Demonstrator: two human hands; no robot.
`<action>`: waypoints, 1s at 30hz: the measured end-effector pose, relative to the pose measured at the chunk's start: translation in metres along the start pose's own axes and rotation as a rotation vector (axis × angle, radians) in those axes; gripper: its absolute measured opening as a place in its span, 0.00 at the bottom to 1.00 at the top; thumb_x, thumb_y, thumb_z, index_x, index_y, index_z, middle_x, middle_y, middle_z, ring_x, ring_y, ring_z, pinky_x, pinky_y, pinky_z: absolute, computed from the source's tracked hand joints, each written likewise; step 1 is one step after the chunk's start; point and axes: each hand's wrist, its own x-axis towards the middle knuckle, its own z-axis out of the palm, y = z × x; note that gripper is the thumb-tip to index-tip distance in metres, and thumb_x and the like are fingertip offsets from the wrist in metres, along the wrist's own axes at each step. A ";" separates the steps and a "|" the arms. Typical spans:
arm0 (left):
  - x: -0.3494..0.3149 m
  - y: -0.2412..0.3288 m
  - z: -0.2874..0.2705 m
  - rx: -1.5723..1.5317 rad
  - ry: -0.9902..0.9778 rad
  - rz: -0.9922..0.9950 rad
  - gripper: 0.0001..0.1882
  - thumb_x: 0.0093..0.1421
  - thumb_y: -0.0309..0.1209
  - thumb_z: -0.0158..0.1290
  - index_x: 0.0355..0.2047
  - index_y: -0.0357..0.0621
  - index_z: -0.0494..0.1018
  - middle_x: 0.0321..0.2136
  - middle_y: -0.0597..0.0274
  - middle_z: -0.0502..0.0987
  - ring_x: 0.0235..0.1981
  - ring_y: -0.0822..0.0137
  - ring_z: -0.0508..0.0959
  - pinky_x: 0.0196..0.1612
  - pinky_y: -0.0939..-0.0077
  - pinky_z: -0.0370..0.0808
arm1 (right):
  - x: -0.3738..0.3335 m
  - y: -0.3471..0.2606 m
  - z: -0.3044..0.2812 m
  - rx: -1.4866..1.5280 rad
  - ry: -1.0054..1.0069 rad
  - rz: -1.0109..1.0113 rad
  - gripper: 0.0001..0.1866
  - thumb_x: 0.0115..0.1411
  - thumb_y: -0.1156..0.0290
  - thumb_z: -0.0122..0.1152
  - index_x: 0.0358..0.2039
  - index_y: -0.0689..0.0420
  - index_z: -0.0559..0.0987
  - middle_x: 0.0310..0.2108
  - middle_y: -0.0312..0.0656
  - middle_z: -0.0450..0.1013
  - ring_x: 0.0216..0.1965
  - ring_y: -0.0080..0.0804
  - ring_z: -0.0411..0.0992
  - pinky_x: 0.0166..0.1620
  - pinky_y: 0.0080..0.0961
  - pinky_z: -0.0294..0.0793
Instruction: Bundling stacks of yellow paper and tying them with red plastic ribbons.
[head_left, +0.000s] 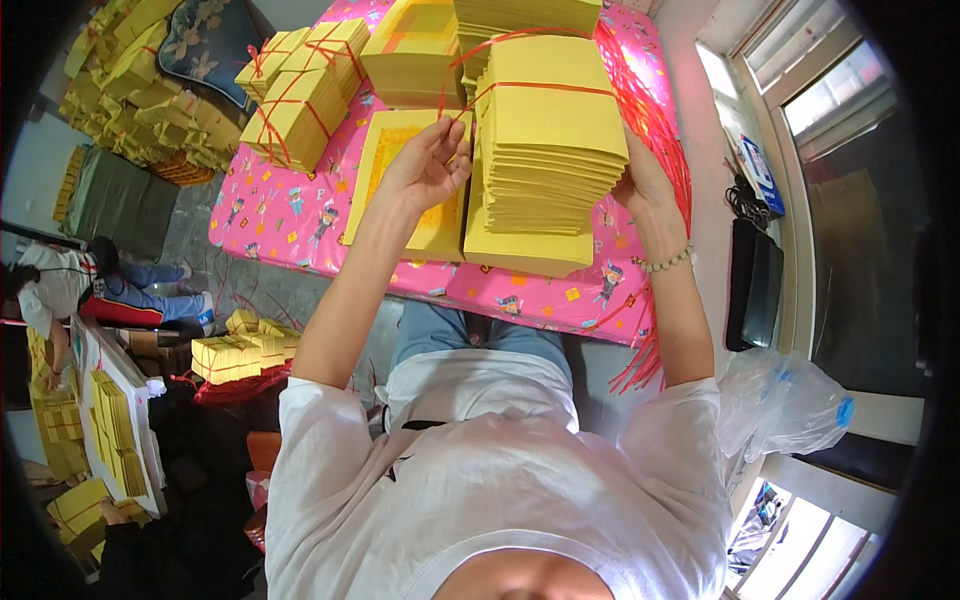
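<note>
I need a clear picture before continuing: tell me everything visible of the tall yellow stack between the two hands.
The stack is many thin, paper-like yellow layers, with a plain top and uneven front edges. A red cord crosses it near the top. It seems to rest on a flat yellow block. The left hand pinches the cord; the right hand is at its right side, fingertips hidden.

Dark floral cushion (208, 48), upper left; window (862, 230), right side.
A clear plastic bag (785, 405) bulges beside the window; grey floor (194, 228) shows at left.
</note>
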 end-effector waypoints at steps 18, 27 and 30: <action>0.000 -0.011 -0.008 0.995 0.182 0.063 0.17 0.65 0.39 0.43 0.41 0.36 0.70 0.28 0.59 0.76 0.29 0.65 0.80 0.31 0.71 0.81 | 0.012 0.025 -0.021 -0.391 -0.055 0.072 0.19 0.63 0.56 0.50 0.46 0.57 0.71 0.41 0.40 0.74 0.37 0.27 0.75 0.37 0.25 0.79; 0.022 -0.011 0.003 1.000 0.135 -0.073 0.17 0.66 0.36 0.41 0.32 0.31 0.67 0.29 0.47 0.77 0.26 0.55 0.80 0.30 0.62 0.81 | 0.029 0.038 -0.028 -0.299 0.018 0.067 0.20 0.63 0.63 0.48 0.54 0.55 0.65 0.38 0.38 0.72 0.31 0.26 0.71 0.30 0.28 0.74; 0.028 -0.013 -0.001 0.923 0.205 -0.084 0.16 0.66 0.37 0.41 0.30 0.33 0.67 0.27 0.48 0.77 0.25 0.54 0.80 0.31 0.61 0.81 | 0.026 0.041 -0.021 -0.394 0.006 0.020 0.19 0.62 0.63 0.49 0.52 0.56 0.66 0.35 0.37 0.72 0.29 0.24 0.71 0.28 0.24 0.72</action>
